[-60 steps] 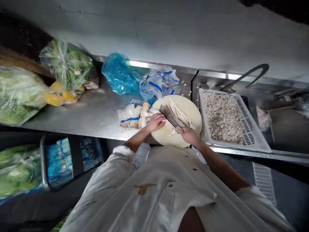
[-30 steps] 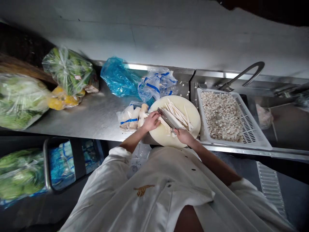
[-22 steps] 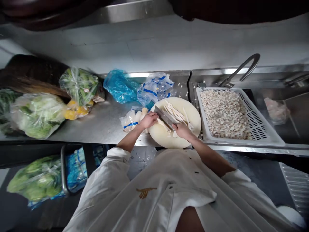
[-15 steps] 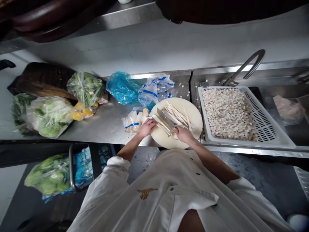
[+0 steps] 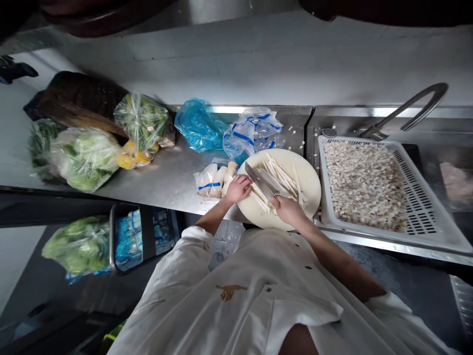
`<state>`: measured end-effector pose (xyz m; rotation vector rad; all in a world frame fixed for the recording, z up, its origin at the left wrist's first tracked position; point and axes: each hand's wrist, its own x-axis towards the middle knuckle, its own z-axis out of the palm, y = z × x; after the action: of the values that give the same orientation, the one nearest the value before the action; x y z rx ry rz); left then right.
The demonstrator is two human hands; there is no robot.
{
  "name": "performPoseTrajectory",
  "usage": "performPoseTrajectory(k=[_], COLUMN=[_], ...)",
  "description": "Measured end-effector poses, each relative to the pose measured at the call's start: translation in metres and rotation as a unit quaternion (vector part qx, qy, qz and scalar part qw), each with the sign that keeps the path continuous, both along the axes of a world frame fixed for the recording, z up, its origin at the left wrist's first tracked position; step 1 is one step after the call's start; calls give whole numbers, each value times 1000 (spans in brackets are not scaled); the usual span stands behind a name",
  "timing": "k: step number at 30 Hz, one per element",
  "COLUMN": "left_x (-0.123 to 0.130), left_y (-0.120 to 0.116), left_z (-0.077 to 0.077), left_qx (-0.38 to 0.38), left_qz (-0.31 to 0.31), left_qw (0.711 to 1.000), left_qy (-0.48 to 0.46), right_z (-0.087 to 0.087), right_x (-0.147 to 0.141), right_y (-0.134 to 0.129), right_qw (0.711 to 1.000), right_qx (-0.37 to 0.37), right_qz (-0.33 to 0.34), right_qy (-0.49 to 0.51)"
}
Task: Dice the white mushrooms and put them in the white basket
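The right hand (image 5: pixel 290 211) clasps the knife (image 5: pixel 260 182); the left hand (image 5: pixel 237 189), pinch unclear from here, seemingly steadies strips (image 5: pixel 260 200) by the board's (image 5: pixel 311 180) left edge.

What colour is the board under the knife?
The board is pale cream; it shows best in the head view.
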<state>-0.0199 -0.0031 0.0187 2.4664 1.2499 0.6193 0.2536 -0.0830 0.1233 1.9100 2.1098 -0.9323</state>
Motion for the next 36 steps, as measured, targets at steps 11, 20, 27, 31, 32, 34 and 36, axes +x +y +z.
performPoseTrajectory(k=[11, 20, 27, 31, 32, 34, 36], left_x=[-9, -21, -20, -29, -31, -35, -36], left_y=[6, 19, 18, 9, 7, 4, 4], left_z=[0, -4, 2, 4, 3, 2, 1], left_qx=[4, -5, -6, 12, 14, 10, 4], left_qz=[-19, -33, -65, -65, -52, -38, -41], left_qw=[999, 999, 997, 997, 998, 999, 999], left_qy=[-45, -31, -34, -40, -42, -34, -20], right_z=[-10, -3, -13, -4, -2, 1, 2], right_x=[-40, -36, -49, -27, -23, -17, -16], right_y=[39, 25, 58, 44, 36, 23, 13], right_qw=[1000, 1000, 1000, 999, 999, 999, 1000], right_qx=[-13, -11, -9, 28, 29, 18, 0], right_qz=[-9, 22, -4, -7, -7, -4, -3], right_qy=[-14, -9, 1, -24, -28, -28, -24])
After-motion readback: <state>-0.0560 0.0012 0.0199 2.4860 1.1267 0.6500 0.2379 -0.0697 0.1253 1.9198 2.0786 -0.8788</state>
